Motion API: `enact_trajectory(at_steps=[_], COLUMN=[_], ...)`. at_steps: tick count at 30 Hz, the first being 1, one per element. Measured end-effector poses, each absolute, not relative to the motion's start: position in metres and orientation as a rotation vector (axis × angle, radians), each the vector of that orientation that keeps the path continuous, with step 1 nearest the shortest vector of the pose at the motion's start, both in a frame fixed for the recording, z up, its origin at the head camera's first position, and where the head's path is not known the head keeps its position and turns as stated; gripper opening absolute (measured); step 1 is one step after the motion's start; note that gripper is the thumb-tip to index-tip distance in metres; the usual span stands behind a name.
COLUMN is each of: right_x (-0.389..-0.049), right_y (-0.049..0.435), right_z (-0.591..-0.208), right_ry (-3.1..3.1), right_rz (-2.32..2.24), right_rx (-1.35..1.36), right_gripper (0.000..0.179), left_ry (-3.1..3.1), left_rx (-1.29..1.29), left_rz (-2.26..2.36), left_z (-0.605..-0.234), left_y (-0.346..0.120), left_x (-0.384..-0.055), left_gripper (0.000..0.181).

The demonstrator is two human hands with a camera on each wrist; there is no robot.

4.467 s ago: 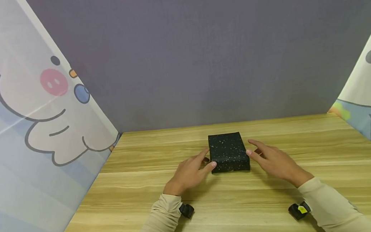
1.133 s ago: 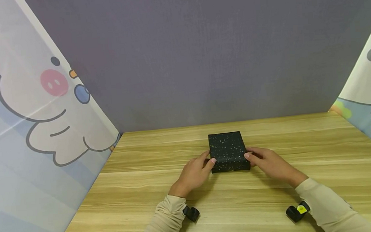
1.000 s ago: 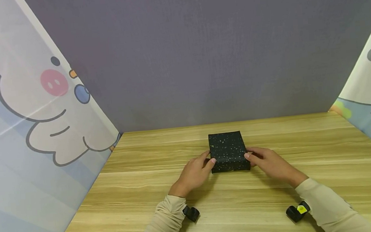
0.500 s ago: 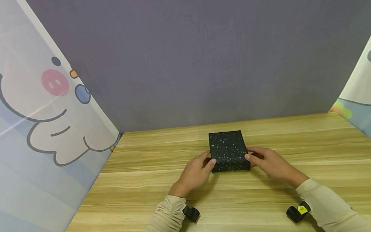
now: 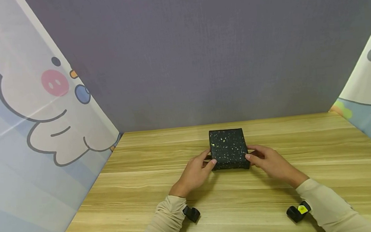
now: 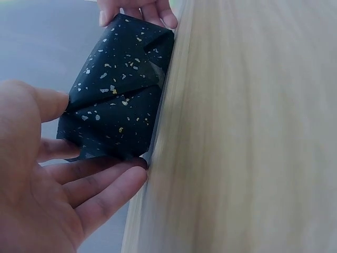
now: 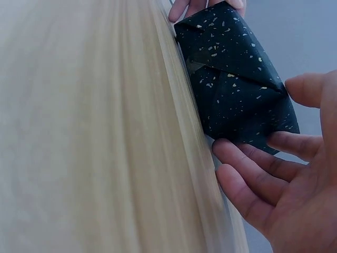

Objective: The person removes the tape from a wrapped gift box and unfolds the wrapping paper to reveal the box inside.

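Observation:
A flat square box wrapped in black paper with white and gold flecks (image 5: 227,145) is at the middle of the wooden table, its far edge tipped up a little towards me. My left hand (image 5: 192,175) holds its left side, thumb at the near corner and fingers along the side. Opposite it, my right hand (image 5: 272,163) grips the right side in the same way. Folded paper flaps with a bit of clear tape show on the wrapped box's side (image 6: 118,95) in the left wrist view, and on the other side (image 7: 234,79) in the right wrist view. Fingertips reach its lower edge.
The wood-grain table (image 5: 137,162) ends at a plain grey wall (image 5: 200,57) behind the box. Cartoon-printed sheets (image 5: 22,141) stand at the left and right sides. Each wrist wears a small black camera (image 5: 192,214).
Both hands have closed in on the box's sides since the oldest frame. Over the last second its far edge has risen, tilting the top towards me.

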State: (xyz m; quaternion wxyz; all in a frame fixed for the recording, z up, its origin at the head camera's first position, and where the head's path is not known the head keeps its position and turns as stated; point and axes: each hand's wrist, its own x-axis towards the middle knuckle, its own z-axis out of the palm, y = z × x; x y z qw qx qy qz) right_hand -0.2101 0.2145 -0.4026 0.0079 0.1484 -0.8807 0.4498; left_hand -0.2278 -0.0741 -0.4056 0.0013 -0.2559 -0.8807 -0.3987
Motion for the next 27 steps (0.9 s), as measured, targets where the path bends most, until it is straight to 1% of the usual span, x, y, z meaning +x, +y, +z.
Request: enact_trajectory(at_steps=[8, 14, 21, 27], right_x=[-0.2106, -0.2107, -0.211, -0.211], right_y=[0.2152, 0.2164, 0.217, 0.2162], right_z=[-0.4032, -0.4016, -0.4009, -0.4006], right_ry=[-2.692, -2.685, -2.655, -2.593], right_rz=[1.455, 1.474, 1.466, 1.5], right_rx=[0.465, 0.431, 0.391, 0.4], right_gripper=[0.057, 0.06, 0.064, 0.061], left_ry=[-2.702, -2.665, -2.62, -2.601], left_rx=[-0.814, -0.847, -0.893, -0.912], left_rz=[-1.353, -1.398, -1.394, -1.396], left_z=[-0.4054, -0.4059, -0.4055, -0.4046], left_y=[-0.0715, -0.0715, -0.0712, -0.0711], left_x=[-0.2282, -0.2291, -0.2292, -0.2286], left_gripper=[0.055, 0.057, 0.067, 0.079])
